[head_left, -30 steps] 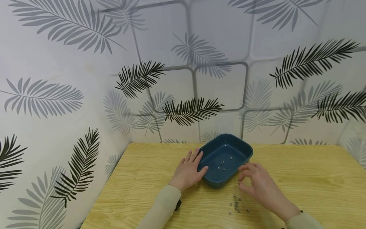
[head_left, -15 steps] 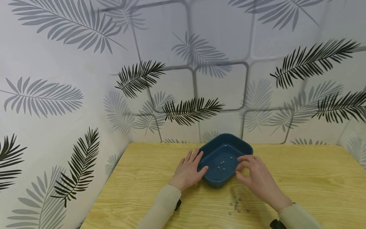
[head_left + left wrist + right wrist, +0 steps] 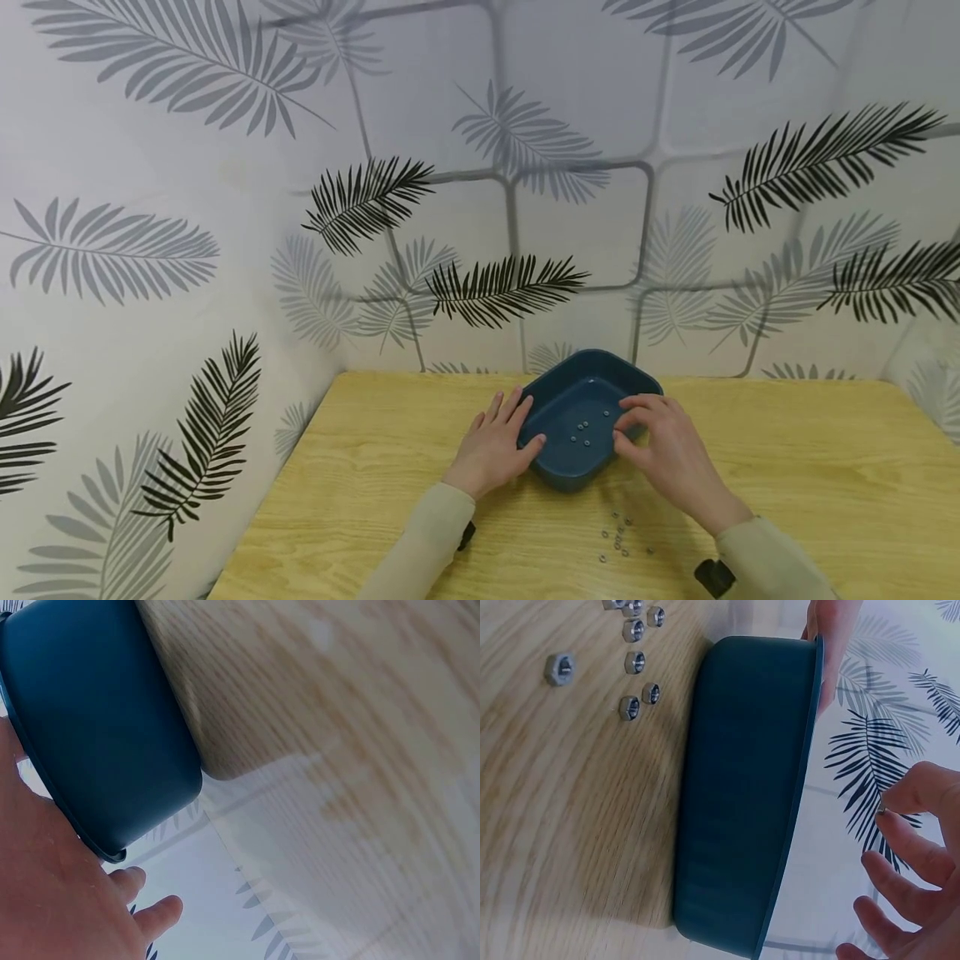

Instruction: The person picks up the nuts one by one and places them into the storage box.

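A blue rectangular plastic bin (image 3: 556, 479) stands on the wooden table, with several small metal nuts (image 3: 587, 443) scattered over its floor. My left hand (image 3: 491, 446) rests on the bin's left rim, fingers spread and fairly straight, the thumb reaching over the near edge. Above the bin's right rim is my right hand (image 3: 667, 450), its thumb and index finger pinching a tiny metal nut (image 3: 882, 810), mostly hidden by the fingertips. The other fingers of that hand are loosely bent.
Several loose hex nuts (image 3: 633, 662) lie on the table (image 3: 360, 500) in front of the bin, below the right hand. Behind the table's back edge rises a wall (image 3: 577, 225) with a leaf pattern. A dark band (image 3: 714, 577) sits at the right wrist.
My right hand has moved up and slightly left, from beside the bin to above its right rim, still pinching. The left hand and bin have stayed put.
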### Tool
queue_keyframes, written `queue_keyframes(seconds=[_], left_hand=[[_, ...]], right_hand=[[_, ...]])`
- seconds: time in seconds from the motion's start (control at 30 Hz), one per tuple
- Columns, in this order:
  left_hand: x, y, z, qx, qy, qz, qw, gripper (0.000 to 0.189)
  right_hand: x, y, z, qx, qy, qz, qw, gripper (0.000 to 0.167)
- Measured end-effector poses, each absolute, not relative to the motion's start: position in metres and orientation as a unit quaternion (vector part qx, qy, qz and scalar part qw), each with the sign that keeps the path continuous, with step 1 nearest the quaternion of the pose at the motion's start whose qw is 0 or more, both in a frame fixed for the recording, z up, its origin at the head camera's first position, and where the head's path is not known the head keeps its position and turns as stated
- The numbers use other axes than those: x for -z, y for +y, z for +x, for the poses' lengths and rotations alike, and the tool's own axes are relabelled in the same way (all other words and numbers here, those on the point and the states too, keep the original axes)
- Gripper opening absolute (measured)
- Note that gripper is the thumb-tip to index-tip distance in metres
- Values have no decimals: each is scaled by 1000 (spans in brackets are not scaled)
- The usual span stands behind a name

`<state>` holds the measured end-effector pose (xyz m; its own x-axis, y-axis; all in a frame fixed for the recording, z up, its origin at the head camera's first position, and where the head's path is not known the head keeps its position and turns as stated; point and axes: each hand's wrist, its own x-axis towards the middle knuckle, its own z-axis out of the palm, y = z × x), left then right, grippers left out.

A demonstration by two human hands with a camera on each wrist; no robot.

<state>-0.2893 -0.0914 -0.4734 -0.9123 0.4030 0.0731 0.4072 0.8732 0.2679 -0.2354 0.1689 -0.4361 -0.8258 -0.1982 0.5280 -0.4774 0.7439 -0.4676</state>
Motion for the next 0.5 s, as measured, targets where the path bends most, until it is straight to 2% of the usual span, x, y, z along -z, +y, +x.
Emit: queue_keyframes(seconds=[0.5], left_hand=[[472, -92, -289, 139, -968, -211, 11, 69]], right_hand=[[435, 160, -258, -319, -903, 170, 230, 4]])
